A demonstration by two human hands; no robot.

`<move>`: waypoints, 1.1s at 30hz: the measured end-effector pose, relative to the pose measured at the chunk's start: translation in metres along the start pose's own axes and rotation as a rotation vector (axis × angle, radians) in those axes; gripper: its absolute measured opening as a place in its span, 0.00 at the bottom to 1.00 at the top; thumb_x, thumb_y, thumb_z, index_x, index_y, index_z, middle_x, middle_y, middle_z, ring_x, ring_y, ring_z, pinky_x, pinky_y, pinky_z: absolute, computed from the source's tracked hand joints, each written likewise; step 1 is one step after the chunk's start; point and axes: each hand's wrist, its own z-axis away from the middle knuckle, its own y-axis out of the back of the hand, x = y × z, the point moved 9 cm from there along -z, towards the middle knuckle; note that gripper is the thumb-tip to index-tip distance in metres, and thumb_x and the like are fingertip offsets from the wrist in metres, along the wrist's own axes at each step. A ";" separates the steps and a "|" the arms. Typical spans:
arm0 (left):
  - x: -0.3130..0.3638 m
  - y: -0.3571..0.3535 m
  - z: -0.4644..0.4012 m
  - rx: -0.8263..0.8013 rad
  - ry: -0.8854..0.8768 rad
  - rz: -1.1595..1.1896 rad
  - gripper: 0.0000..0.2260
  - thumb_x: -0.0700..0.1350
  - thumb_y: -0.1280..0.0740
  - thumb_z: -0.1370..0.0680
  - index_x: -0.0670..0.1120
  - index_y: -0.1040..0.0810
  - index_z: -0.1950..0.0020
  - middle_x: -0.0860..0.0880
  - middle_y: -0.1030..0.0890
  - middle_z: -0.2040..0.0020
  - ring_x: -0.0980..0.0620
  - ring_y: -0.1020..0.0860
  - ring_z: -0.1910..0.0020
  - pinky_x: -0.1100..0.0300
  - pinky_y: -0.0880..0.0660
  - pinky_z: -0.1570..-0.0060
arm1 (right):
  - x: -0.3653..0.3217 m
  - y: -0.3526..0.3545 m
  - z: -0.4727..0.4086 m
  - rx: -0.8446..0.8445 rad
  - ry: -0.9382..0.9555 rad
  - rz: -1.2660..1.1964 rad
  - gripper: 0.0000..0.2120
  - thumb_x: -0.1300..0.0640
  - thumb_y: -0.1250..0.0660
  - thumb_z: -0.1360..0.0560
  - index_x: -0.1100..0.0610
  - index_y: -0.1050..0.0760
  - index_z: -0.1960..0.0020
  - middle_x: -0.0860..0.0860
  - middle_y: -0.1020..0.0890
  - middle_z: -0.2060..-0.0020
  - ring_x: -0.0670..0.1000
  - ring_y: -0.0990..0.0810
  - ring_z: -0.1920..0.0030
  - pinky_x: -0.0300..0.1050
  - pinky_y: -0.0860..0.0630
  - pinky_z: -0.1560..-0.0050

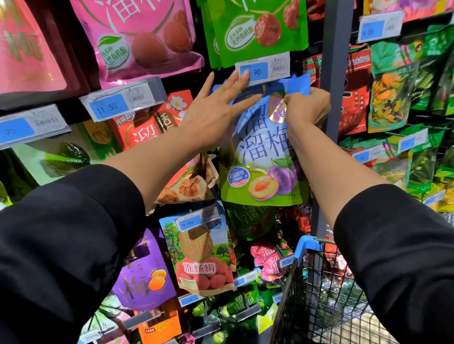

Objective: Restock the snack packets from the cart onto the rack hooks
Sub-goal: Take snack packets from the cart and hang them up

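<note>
A blue and green plum snack packet (262, 165) hangs in front of the rack, just below a blue price tag (263, 69). My right hand (305, 107) pinches the packet's blue top edge at its right side. My left hand (213, 112) lies flat with straight fingers against the packet's upper left, its fingertips reaching up to the price tag. The hook itself is hidden behind the tag and my hands. Both forearms reach out of black sleeves.
A grey upright post (333, 63) splits the rack just right of my right hand. Pink (142, 35), green (258, 22) and red (151, 128) packets hang around. The wire cart (320, 297) with a blue corner stands at the lower right, holding several packets.
</note>
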 end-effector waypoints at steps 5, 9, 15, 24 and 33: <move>0.006 -0.008 0.000 0.035 0.054 -0.094 0.26 0.56 0.39 0.21 0.49 0.36 0.25 0.42 0.55 0.21 0.43 0.55 0.22 0.38 0.56 0.26 | 0.000 0.001 0.001 0.004 -0.005 -0.013 0.07 0.61 0.28 0.32 0.54 0.25 0.65 0.49 0.20 0.66 0.48 0.24 0.67 0.40 0.33 0.70; 0.010 -0.014 -0.001 0.025 0.122 -0.126 0.25 0.58 0.40 0.21 0.45 0.31 0.29 0.42 0.58 0.21 0.42 0.58 0.22 0.37 0.57 0.27 | 0.004 -0.002 0.002 0.001 -0.031 -0.092 0.13 0.63 0.26 0.35 0.54 0.29 0.71 0.49 0.19 0.69 0.48 0.21 0.68 0.45 0.26 0.70; 0.010 -0.019 -0.002 0.032 0.123 -0.128 0.22 0.57 0.38 0.22 0.44 0.25 0.35 0.41 0.56 0.21 0.41 0.57 0.22 0.36 0.54 0.27 | 0.006 -0.007 0.001 0.003 -0.025 -0.094 0.12 0.62 0.27 0.34 0.53 0.28 0.70 0.45 0.23 0.70 0.49 0.22 0.66 0.47 0.24 0.66; 0.008 -0.020 0.001 0.111 0.087 -0.113 0.33 0.44 0.33 0.29 0.45 0.38 0.24 0.39 0.51 0.21 0.40 0.53 0.22 0.35 0.53 0.28 | -0.001 -0.011 0.012 -0.049 0.210 0.217 0.24 0.53 0.27 0.31 0.60 0.30 0.39 0.57 0.21 0.44 0.59 0.23 0.44 0.47 0.30 0.52; 0.014 -0.045 0.025 0.157 0.238 0.212 0.43 0.56 0.30 0.29 0.49 0.49 0.21 0.39 0.53 0.22 0.38 0.55 0.23 0.32 0.47 0.30 | 0.077 0.000 0.095 -0.358 0.388 0.559 0.58 0.29 0.28 0.41 0.40 0.59 0.23 0.61 0.50 0.25 0.64 0.40 0.27 0.58 0.34 0.35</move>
